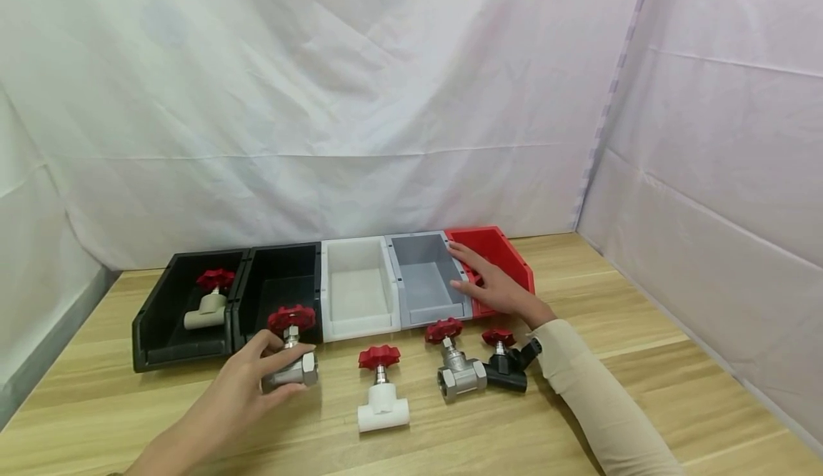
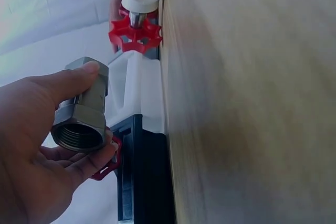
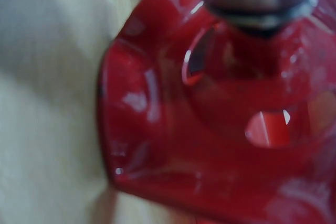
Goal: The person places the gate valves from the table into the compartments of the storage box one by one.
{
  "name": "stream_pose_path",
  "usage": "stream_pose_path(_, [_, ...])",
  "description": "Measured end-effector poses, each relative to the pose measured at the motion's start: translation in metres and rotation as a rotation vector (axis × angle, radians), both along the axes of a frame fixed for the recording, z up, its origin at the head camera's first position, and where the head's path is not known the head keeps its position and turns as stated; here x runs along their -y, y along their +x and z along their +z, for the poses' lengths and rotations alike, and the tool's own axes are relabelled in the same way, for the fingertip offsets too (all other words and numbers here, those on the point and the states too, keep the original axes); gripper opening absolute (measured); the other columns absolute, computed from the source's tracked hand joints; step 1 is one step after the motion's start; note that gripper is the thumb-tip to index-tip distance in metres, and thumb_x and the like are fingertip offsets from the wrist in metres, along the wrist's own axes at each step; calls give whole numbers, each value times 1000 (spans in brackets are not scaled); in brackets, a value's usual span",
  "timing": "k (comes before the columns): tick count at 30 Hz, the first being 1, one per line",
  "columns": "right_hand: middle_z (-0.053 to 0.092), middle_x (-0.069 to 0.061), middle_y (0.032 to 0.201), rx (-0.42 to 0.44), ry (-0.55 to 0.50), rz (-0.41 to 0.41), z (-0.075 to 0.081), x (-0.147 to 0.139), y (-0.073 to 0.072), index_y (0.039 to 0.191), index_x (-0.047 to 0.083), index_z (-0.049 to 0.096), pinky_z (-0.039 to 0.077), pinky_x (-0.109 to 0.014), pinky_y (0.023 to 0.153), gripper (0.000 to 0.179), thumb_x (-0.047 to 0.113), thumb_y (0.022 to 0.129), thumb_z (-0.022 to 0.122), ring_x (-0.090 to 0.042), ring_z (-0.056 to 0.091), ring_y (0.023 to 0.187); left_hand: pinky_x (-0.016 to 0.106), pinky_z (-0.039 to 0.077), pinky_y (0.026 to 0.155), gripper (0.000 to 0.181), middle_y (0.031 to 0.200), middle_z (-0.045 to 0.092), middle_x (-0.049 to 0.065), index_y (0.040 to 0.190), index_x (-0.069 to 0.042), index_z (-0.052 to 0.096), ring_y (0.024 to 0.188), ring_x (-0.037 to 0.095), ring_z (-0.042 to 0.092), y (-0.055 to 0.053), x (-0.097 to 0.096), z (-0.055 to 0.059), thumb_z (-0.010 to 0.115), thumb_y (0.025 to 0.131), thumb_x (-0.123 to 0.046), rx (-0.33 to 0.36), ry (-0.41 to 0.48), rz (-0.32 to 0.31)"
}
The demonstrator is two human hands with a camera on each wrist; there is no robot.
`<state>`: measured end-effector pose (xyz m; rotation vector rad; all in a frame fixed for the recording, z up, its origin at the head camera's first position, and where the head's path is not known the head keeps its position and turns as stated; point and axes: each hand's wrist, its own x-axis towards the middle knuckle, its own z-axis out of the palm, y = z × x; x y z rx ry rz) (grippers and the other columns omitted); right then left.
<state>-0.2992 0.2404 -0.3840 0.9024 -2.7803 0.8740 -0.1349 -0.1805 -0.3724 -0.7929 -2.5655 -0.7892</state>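
My left hand (image 1: 260,376) grips a steel valve (image 1: 292,372) by its body, thumb on one side and fingers on the other. Its red handwheel (image 1: 291,317) points up in front of the second black bin (image 1: 280,249). In the left wrist view the threaded opening of the steel valve (image 2: 79,136) faces the camera. Over the wall between the grey bin (image 1: 424,316) and the red bin (image 1: 524,269), my right hand (image 1: 498,290) has its fingers extended. Part of a dark red object shows beneath it, mostly hidden. A red handwheel (image 3: 173,145) fills the right wrist view, blurred.
On the table (image 1: 579,404) stand a white valve (image 1: 383,412), another steel valve (image 1: 459,377) and a black valve (image 1: 504,374). The leftmost black bin (image 1: 183,356) contains a cream valve (image 1: 208,311). A white bin (image 1: 360,331) sits mid-row; a white curtain (image 1: 289,104) hangs behind.
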Motion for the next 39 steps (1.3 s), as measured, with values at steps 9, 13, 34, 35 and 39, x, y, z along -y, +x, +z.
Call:
stream_pose_path(9, [20,10,156,-4,-9,-4,-2,-1,0,152,28,26,41,-52,96,78,30,88,69,-20,29,136,18,36,53,50,92,43,-3,117,-12,71,65,1,37,-16,0,0,85,69,-15,-74,16,4])
stream_pose_path(13, [20,10,156,-4,-4,-4,-2,-1,-1,152,29,25,41,-51,96,78,31,87,69,-20,29,137,19,34,52,51,91,43,-2,118,-12,70,63,3,36,-23,3,0,85,70,-14,-69,21,17])
stream_pose_path(34, [20,11,156,12,-4,-19,-4,-2,-1,152,31,24,44,-50,94,80,34,86,70,-22,30,135,21,35,50,44,92,47,1,121,-7,68,58,1,36,-44,6,-2,79,78,-13,-99,85,28])
stream_pose_path(35, [20,11,156,11,-4,-19,-3,-2,-1,152,31,24,44,-50,94,81,34,86,70,-22,30,135,22,34,50,44,92,47,1,121,-7,67,58,1,36,-45,6,-2,78,79,-13,-94,84,33])
stream_pose_path(39, [20,11,155,6,-3,-20,-2,-2,-1,152,31,25,44,-49,93,81,33,86,71,-21,31,135,22,34,50,45,93,47,3,123,-7,66,57,2,36,-49,6,-1,77,80,-13,-80,71,47])
